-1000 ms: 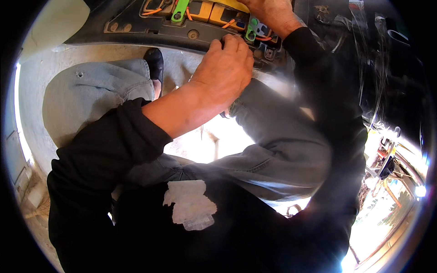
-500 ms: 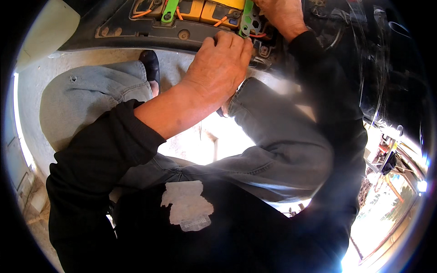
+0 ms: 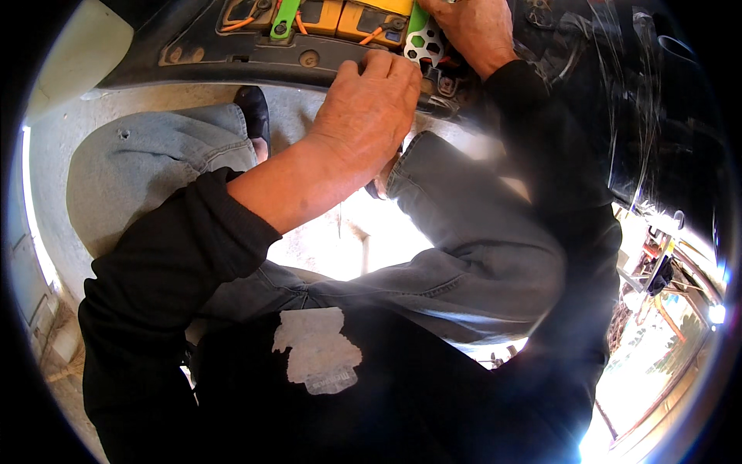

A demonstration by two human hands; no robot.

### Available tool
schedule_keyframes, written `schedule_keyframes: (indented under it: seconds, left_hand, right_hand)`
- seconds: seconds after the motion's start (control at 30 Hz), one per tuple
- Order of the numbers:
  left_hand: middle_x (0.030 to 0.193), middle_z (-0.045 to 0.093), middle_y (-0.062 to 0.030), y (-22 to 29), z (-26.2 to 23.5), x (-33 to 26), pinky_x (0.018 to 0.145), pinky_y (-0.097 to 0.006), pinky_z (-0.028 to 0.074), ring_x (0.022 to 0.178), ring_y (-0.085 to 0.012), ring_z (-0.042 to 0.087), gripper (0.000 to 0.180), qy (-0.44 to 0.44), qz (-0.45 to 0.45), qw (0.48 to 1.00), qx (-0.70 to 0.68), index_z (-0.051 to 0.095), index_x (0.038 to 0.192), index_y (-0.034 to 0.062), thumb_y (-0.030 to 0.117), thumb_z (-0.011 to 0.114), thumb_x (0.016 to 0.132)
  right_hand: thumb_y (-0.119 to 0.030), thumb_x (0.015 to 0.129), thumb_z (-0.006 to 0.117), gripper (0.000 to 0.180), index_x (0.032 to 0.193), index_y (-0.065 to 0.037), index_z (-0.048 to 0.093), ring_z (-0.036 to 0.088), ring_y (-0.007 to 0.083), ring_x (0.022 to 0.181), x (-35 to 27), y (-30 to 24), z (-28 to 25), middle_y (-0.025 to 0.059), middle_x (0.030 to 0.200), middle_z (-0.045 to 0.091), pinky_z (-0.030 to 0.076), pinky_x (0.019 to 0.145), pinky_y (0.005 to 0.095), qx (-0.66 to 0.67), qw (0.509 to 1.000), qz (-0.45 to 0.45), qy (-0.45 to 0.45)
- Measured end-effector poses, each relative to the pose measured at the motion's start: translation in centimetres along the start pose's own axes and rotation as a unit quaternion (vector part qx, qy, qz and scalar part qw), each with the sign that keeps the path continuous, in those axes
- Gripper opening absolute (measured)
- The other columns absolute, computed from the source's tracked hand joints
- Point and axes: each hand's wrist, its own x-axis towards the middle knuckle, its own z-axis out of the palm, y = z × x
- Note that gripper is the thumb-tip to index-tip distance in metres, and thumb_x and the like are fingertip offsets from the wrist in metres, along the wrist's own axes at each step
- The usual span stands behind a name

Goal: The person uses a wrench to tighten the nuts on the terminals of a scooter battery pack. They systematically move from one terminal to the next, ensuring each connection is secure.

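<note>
My left hand is closed, its fingers curled down at the front rim of a black compartment; the fingertips are hidden. Right beside them is a flat silver wrench plate with several hexagonal holes. My right hand bends in over the compartment from the right, fingers curled and partly cut off by the upper edge. It is close to the plate's upper end, but which hand grips the plate I cannot tell. Behind lie yellow-orange batteries, with a green strap across them.
The compartment's black plastic rim runs along the front. Orange cables lie among the batteries. Black plastic sheeting covers the right side. My bent legs in grey jeans rest over a concrete floor. Assorted gear stands at far right.
The wrench plate has turned, so its holed face now shows more fully. My left hand has shifted slightly left and down; my right hand has moved only a little.
</note>
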Motion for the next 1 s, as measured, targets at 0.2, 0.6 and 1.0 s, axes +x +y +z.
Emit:
schedule_keyframes:
  seconds: [0.2,0.6,1.0]
  left_hand:
    - [0.111,0.056,-0.0111,0.1,0.1,-0.2,0.08,-0.037,0.045,0.105,-0.0254,0.054,0.056,-0.003,-0.023,1.0,0.006,0.057,0.138,-0.0016,0.013,0.062,0.085]
    - [0.115,0.056,-0.0125,0.3,-0.1,0.0,0.081,-0.039,0.044,0.107,-0.0261,0.053,0.055,-0.001,-0.024,1.0,0.007,0.056,0.139,-0.0005,0.012,0.062,0.086]
    - [0.113,0.055,-0.0118,0.4,-0.6,0.2,0.08,-0.039,0.044,0.107,-0.0264,0.053,0.055,-0.018,-0.025,0.999,0.008,0.058,0.137,-0.0007,0.011,0.064,0.084]
  right_hand:
    - [-0.035,0.083,0.079,0.038,0.094,0.001,0.072,0.069,0.0422,0.079,-0.7,0.3,0.9,0.0269,0.083,0.069,0.056,0.07,0.0484,-0.011,0.999,-0.016,0.026]
    - [-0.027,0.084,0.077,0.041,0.103,0.007,0.067,0.067,0.0461,0.082,-1.3,1.2,0.4,0.0294,0.086,0.068,0.055,0.073,0.0508,0.029,0.999,-0.02,0.039]
    - [-0.03,0.084,0.078,0.038,0.094,0.006,0.068,0.068,0.0462,0.082,-1.0,1.2,-0.8,0.0292,0.083,0.068,0.055,0.073,0.0524,0.036,0.999,0.006,-0.013]
